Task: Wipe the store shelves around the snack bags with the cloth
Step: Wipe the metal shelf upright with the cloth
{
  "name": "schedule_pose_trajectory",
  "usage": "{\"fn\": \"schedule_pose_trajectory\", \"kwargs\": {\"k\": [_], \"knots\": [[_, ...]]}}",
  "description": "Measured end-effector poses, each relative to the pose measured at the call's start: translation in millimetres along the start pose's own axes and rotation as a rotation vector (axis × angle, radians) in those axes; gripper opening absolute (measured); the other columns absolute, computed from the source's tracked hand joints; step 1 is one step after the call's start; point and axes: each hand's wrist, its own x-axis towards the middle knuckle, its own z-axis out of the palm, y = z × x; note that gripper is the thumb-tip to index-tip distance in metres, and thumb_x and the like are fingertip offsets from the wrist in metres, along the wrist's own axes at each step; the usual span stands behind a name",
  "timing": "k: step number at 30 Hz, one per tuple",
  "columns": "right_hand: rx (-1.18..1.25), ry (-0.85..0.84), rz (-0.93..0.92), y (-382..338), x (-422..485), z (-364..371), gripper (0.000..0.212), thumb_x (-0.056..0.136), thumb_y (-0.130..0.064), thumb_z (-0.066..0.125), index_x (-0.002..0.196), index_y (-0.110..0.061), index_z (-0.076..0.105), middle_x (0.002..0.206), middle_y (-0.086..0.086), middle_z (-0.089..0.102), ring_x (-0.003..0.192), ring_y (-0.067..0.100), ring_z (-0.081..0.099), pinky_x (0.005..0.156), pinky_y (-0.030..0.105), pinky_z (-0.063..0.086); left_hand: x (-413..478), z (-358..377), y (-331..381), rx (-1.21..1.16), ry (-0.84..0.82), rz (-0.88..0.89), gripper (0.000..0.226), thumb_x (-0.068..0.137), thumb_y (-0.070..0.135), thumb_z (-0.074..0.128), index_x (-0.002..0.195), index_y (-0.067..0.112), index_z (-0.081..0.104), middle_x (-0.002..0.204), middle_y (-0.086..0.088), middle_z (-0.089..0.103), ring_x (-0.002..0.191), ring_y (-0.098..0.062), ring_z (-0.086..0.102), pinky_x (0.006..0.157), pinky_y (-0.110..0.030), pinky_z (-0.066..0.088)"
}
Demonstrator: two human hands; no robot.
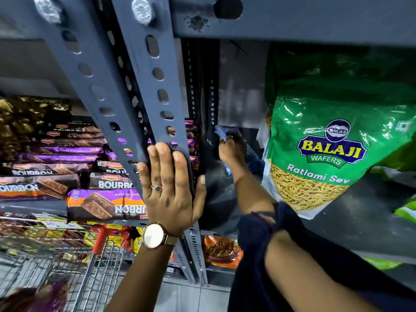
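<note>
My right hand (231, 149) reaches deep into the grey shelf (351, 212) and presses a blue checked cloth (221, 131) against the back left corner. Part of the cloth trails under my wrist. A green snack bag (315, 140) labelled Ratlami Sev leans just to the right of that arm, touching my forearm. My left hand (171, 185) lies flat with fingers spread on the perforated grey upright (155, 86), thumb hooked around its right edge. It wears a ring and a wristwatch.
Stacked Bourbon biscuit packs (101, 203) fill the shelf to the left of the upright. Below are more snack packets (222, 251) and a wire shopping cart with a red handle (99, 242). Another green bag edge (407, 210) lies at the far right. A shelf beam runs overhead.
</note>
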Motion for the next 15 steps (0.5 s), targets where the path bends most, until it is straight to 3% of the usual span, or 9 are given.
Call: {"fn": "schedule_pose_trajectory", "kwargs": {"k": [4, 7, 10, 15], "knots": [[-0.120, -0.090, -0.145, -3, 22, 7, 0.042, 0.076, -0.024, 0.042, 0.108, -0.006, 0.063, 0.119, 0.021, 0.061, 0.112, 0.038, 0.053, 0.097, 0.042, 0.043, 1, 0, 0, -0.006, -0.003, 0.020, 0.094, 0.079, 0.030, 0.060, 0.148, 0.006, 0.001, 0.158, -0.010, -0.009, 0.145, -0.029, 0.000, 0.118, -0.044, -0.001], [-0.160, -0.129, -0.225, -1, 11, 13, 0.056, 0.069, -0.031, 0.030, 0.105, -0.004, 0.063, 0.126, 0.020, 0.057, 0.117, 0.038, 0.048, 0.099, 0.045, 0.040, 2, 1, -1, -0.002, -0.026, -0.002, 0.095, 0.079, 0.031, 0.061, 0.148, 0.007, 0.000, 0.158, -0.008, -0.011, 0.145, -0.027, -0.001, 0.118, -0.043, -0.002], [-0.157, -0.131, -0.243, 1, -13, 15, 0.061, 0.072, -0.034, 0.027, 0.119, -0.010, 0.058, 0.140, 0.016, 0.046, 0.130, 0.038, 0.035, 0.111, 0.048, 0.027, 4, -1, 0, 0.004, -0.017, -0.014, 0.095, 0.079, 0.031, 0.062, 0.148, 0.008, 0.000, 0.158, -0.007, -0.012, 0.145, -0.025, -0.001, 0.118, -0.042, -0.003], [-0.136, -0.202, -0.188, -11, -48, 12, 0.044, 0.085, -0.021, 0.047, 0.128, -0.012, 0.049, 0.152, 0.013, 0.027, 0.141, 0.036, 0.013, 0.119, 0.046, 0.005, 5, -1, -1, 0.004, -0.016, -0.004, 0.095, 0.080, 0.030, 0.062, 0.148, 0.007, 0.000, 0.157, -0.007, -0.012, 0.145, -0.025, -0.002, 0.118, -0.042, -0.003]]}}
